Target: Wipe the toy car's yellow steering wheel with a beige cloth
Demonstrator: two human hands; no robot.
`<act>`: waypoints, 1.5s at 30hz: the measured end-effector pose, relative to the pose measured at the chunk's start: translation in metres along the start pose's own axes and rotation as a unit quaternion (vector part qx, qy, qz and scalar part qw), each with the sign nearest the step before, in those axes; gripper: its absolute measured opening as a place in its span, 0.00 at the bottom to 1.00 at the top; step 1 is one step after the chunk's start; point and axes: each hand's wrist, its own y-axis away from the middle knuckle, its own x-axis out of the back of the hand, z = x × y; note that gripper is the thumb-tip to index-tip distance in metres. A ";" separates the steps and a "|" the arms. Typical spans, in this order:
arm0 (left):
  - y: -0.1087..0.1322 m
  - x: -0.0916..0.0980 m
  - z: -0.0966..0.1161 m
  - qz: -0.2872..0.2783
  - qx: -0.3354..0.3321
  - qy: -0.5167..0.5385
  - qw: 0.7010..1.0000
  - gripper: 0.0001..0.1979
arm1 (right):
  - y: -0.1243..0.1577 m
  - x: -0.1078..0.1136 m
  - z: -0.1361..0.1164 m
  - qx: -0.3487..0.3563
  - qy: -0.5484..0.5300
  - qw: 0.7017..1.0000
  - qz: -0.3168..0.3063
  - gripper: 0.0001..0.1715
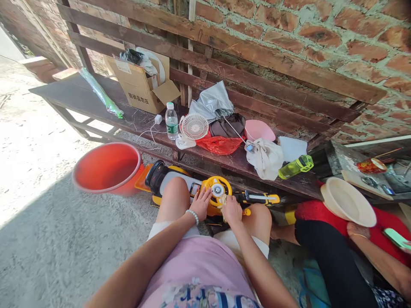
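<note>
I am looking down at 2 bare knees and a yellow toy car (257, 198) standing on the ground between them, right in front of the long dark counter (80, 96). The toy's round yellow steering wheel (218, 188) is in the middle, close to both hands.

The left hand (201, 203) lies flat on the toy just left of the wheel, with its fingers spread a little. It has a bead bracelet (192, 216) on the wrist. The right hand (232, 210) is curled and pinches a pale rag (224, 200) against the side of the wheel. The rag is small, so I cannot tell more about it.

A big orange tub (105, 169) sits on the ground to the left, touching the toy. On the counter I see a cardboard box (141, 90), 1 water bottle (171, 122), a small white fan (195, 126), a red bag (220, 144), a pink bowl (258, 129) and a green bottle (293, 167) lying on its side.

Another person sits to the right, holding a phone (398, 238).
</note>
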 end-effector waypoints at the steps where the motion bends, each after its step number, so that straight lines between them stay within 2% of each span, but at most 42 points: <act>1: -0.001 0.001 0.000 -0.005 0.002 -0.011 1.000 0.47 | 0.003 -0.002 -0.007 0.021 0.000 1.000 -0.002 0.13; 5: -0.002 0.005 -0.003 -0.016 0.017 -0.006 1.000 0.45 | 0.015 -0.007 -0.033 0.117 -0.026 0.993 -0.008 0.12; 8: -0.001 0.007 -0.003 -0.025 0.019 0.005 1.000 0.44 | 0.018 -0.011 -0.034 0.125 -0.047 0.991 0.005 0.12; 11: 0.000 0.008 -0.002 -0.031 0.017 -0.001 0.999 0.47 | 0.015 -0.013 -0.016 0.098 -0.057 0.993 0.011 0.14; 15: 0.000 0.008 -0.001 -0.042 0.015 -0.018 0.999 0.47 | -0.003 -0.011 0.013 0.003 -0.048 0.998 0.027 0.13; 20: -0.001 0.006 -0.001 -0.041 0.018 -0.020 0.999 0.47 | -0.034 0.006 0.022 -0.023 -0.033 0.999 0.034 0.13; 24: 0.000 0.007 -0.002 -0.039 0.015 -0.014 0.999 0.48 | -0.032 0.009 0.012 -0.010 -0.019 1.000 0.023 0.12; 30: -0.002 0.002 -0.005 -0.017 0.014 0.011 1.000 0.46 | 0.008 -0.015 -0.025 0.070 -0.048 0.996 0.013 0.14; 34: -0.003 -0.002 -0.008 -0.007 0.003 0.019 1.000 0.43 | 0.016 -0.019 -0.037 0.111 -0.075 0.991 0.006 0.14; 37: -0.002 -0.001 -0.008 -0.012 0.007 -0.009 1.000 0.46 | 0.010 -0.011 -0.025 0.079 -0.079 0.994 0.007 0.13; 40: 0.000 0.002 -0.005 -0.016 0.007 -0.033 0.999 0.49 | -0.003 0.001 -0.003 0.016 -0.072 0.997 0.016 0.13; 43: 0.000 0.004 -0.002 -0.019 0.010 -0.039 0.999 0.50 | -0.026 0.015 0.016 -0.047 -0.078 0.995 0.046 0.13; 45: 0.001 0.005 -0.001 -0.020 0.014 -0.043 0.999 0.51 | -0.046 0.024 0.020 -0.064 -0.096 0.991 0.072 0.14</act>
